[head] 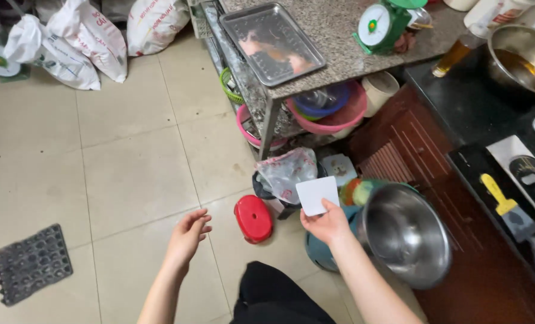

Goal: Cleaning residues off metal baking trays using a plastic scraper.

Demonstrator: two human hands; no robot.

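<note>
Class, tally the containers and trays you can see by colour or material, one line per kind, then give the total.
Shiny steel mixing bowls: 2
Flat steel tray on the speckled stone counter: 1
Pink plastic basins under the counter: 2
Blue plastic basin: 1
Green plastic basket: 1
Total: 7

Right hand (pixel 327 223) holds a smooth, matt white plastic card (pixel 317 195); beside it a shiny brushed-metal bowl (pixel 406 237) and glossy red plastic lid (pixel 253 218); metal tray (pixel 272 42) reflective on speckled stone tabletop (pixel 339 54); floor tiles (pixel 129 174) semi-gloss.
</note>
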